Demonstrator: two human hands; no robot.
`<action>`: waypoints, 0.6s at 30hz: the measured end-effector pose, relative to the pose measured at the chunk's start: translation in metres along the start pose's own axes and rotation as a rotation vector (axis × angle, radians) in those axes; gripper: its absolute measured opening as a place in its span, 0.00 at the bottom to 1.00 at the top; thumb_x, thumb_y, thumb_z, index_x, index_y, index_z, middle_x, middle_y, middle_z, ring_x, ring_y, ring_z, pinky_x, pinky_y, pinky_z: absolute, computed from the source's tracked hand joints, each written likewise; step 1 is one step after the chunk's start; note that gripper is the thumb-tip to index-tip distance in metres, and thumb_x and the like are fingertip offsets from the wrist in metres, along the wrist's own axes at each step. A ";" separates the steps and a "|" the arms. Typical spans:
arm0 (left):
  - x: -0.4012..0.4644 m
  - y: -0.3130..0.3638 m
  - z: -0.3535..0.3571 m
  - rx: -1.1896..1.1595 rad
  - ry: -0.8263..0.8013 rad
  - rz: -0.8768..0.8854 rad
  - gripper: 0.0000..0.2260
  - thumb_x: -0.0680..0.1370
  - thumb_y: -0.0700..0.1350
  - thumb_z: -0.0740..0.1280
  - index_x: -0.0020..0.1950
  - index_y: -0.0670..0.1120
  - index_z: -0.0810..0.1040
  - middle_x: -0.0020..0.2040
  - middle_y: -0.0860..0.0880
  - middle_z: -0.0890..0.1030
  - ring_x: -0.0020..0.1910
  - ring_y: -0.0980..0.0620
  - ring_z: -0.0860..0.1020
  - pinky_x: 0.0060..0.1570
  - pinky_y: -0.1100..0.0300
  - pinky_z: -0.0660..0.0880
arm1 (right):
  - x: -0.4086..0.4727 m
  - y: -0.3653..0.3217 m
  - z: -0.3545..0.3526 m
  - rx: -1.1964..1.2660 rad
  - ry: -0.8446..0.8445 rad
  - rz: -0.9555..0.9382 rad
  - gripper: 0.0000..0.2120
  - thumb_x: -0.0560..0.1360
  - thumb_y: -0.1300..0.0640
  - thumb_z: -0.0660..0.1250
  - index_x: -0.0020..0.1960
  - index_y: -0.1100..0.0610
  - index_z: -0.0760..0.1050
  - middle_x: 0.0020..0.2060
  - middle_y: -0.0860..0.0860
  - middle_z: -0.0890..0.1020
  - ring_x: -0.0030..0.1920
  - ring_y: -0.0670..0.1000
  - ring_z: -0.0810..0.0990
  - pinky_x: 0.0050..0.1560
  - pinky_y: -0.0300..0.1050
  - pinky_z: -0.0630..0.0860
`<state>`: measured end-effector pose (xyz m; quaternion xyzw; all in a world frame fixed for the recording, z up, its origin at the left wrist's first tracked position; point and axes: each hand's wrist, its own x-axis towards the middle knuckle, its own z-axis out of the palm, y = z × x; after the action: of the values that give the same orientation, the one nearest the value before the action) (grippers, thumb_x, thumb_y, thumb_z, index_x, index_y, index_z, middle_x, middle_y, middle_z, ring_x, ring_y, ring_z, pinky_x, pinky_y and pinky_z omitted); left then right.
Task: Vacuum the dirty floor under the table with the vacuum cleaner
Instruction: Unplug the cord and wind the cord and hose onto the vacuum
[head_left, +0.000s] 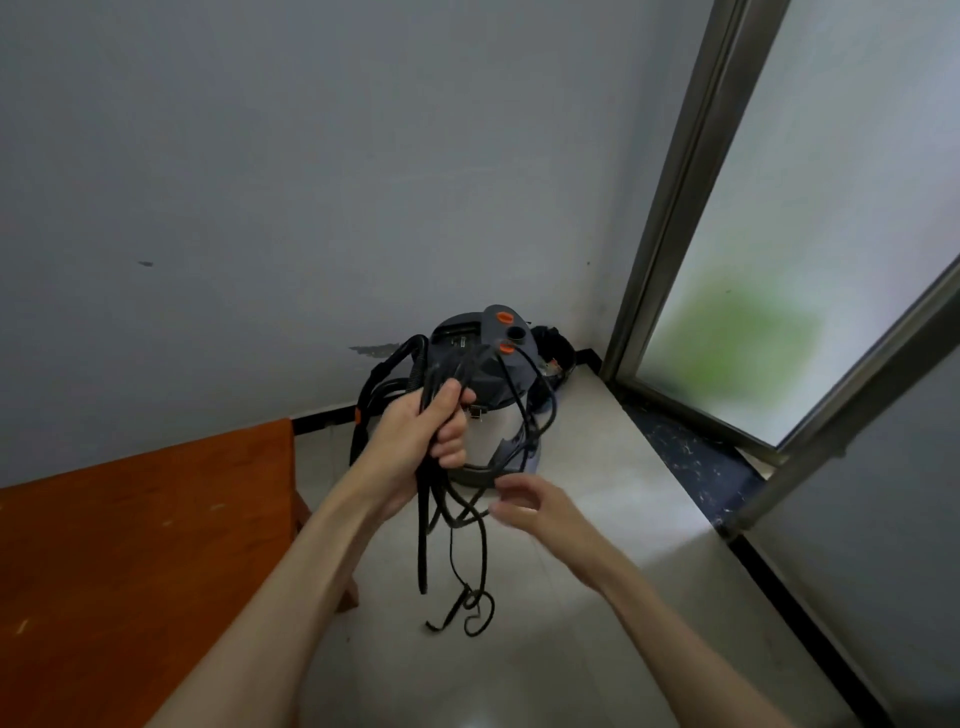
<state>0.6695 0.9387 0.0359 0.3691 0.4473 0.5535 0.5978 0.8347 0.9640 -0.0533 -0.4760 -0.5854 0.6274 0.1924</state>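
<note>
Head view: left hand (431, 431) is gripping the bundled power cord (452, 519); right hand (524, 506), blurred, is hovering loosely just beside its loops. Vacuum cleaner (493, 379) is sitting in the corner beside the table (145, 519). Setup stage; vacuuming not started.

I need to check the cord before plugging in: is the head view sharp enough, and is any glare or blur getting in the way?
Head view: the left hand gripping the black cord bundle is fairly sharp; the right hand is motion-blurred; the frosted window glows bright, lighting the floor below it; wide-angle distortion bends the window frame; the vacuum cleaner is dim but legible.
</note>
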 end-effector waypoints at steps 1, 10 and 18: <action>0.001 0.006 0.003 -0.042 -0.018 0.002 0.10 0.81 0.46 0.56 0.45 0.42 0.70 0.25 0.52 0.64 0.22 0.58 0.61 0.22 0.68 0.61 | 0.004 0.005 0.008 -0.046 -0.014 -0.030 0.15 0.74 0.57 0.70 0.59 0.53 0.73 0.55 0.48 0.78 0.59 0.45 0.75 0.61 0.41 0.72; -0.005 0.074 0.009 -0.295 -0.127 0.098 0.09 0.77 0.48 0.55 0.42 0.45 0.69 0.23 0.55 0.63 0.17 0.63 0.60 0.14 0.72 0.56 | 0.028 0.068 0.021 -0.162 0.022 0.057 0.12 0.76 0.59 0.67 0.34 0.55 0.72 0.26 0.48 0.77 0.30 0.47 0.75 0.44 0.45 0.75; -0.016 0.112 -0.008 -0.229 -0.097 0.230 0.10 0.78 0.49 0.52 0.41 0.47 0.69 0.21 0.56 0.63 0.17 0.60 0.54 0.15 0.72 0.55 | 0.033 0.121 -0.032 0.110 0.272 0.399 0.15 0.78 0.58 0.66 0.34 0.63 0.76 0.37 0.60 0.82 0.41 0.54 0.79 0.42 0.40 0.71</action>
<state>0.6250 0.9352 0.1405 0.3737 0.3069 0.6473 0.5893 0.8837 0.9790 -0.1726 -0.6510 -0.4138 0.6140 0.1673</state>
